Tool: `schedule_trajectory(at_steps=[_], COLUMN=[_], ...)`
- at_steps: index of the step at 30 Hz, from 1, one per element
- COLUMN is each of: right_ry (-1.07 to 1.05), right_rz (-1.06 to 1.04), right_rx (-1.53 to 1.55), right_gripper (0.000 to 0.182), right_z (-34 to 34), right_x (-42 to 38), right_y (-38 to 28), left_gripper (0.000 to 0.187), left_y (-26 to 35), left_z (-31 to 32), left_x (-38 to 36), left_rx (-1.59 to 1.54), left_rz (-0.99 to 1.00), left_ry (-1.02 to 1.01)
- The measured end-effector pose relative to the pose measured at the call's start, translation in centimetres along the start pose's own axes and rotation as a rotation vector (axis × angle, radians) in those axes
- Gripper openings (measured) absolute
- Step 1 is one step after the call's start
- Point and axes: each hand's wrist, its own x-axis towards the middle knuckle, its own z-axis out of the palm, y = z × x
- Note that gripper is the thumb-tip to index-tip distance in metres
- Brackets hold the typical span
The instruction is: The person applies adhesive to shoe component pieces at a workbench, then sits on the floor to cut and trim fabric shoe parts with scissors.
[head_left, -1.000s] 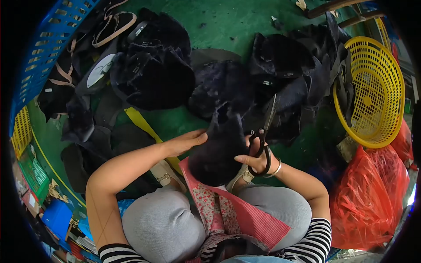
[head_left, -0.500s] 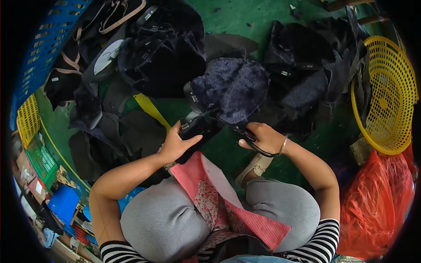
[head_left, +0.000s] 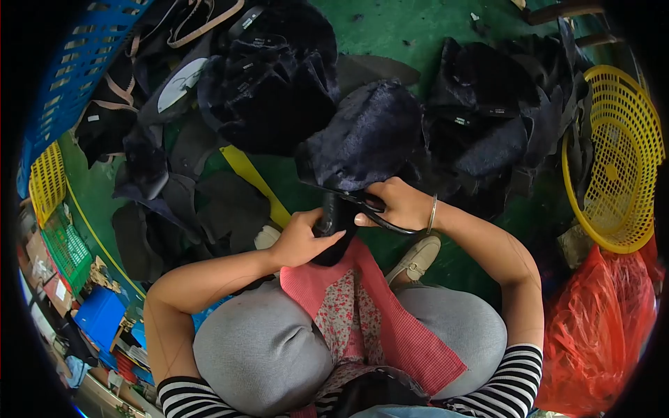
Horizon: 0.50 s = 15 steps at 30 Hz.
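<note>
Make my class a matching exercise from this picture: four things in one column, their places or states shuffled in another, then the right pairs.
1. left hand
2. scissors
3. red plastic bag
4. perforated blue basket

A. below the large yellow basket
B. gripping a dark piece
C. at the picture's top left
D. in the right hand

Pairs: 1-B, 2-D, 3-A, 4-C

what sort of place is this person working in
Probably a small workshop or factory floor where soft material gets cut: scissors are in the right hand, heaps of dark furry pieces lie on the green floor, and a yellow plastic basket stands nearby.
</note>
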Motion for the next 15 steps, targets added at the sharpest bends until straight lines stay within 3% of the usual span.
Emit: schedule_trajectory(at_steps=[2, 4, 5, 7, 9, 10, 12, 13, 14, 15], right_ry=[0.013, 0.039, 0.066, 0.127, 0.215, 0.162, 0.078, 0.081, 0.074, 0.064], right_rz=[0.08, 0.026, -0.03, -0.063, -0.09, -0.043, -0.013, -0.013, -0.035, -0.057], right_rx=[-0.012, -0.063, -0.109, -0.03, 0.096, 0.146, 0.211, 0.208, 0.163, 0.118], right_gripper=[0.06, 0.06, 0.059, 0.051, 0.045, 0.045, 0.047, 0.047, 0.047, 0.048], right_z=[-0.3, -0.2, -0.1, -0.6, -1.4, -2.1, -3.7, -3.7, -3.6, -3.6], right_x=[0.0, -0.9, -1.5, -3.5, -5.0, -5.6, -6.4, -6.4, -6.3, -6.2], right_y=[0.3, 0.8, 1.0, 0.0, -0.3, -0.1, -0.2, -0.2, 0.1, 0.2], left_gripper=[0.025, 0.023, 0.023, 0.025, 0.021, 0.021, 0.036, 0.043, 0.043, 0.049], left_y=[-0.3, -1.0, -1.2, 0.7, 1.2, 1.4, 0.2, 0.7, 1.1, 1.7], left_z=[-0.7, -1.9, -3.5, -7.7, -12.0, -14.2, -17.2, -17.6, -17.2, -16.4], left_x=[-0.2, -0.6, -0.5, 0.1, 0.8, 1.3, 3.6, 4.7, 5.7, 6.7], left_rx=[0.174, 0.341, 0.331, 0.397, 0.416, 0.436, 0.436, 0.362, 0.36, 0.814], left_rz=[0.053, 0.288, 0.234, 0.199, 0.144, 0.179, 0.278, 0.28, 0.285, 0.375], left_ry=[-0.061, -0.356, -0.428, -0.313, 0.054, 0.23, 0.554, 0.698, 0.699, 0.953])
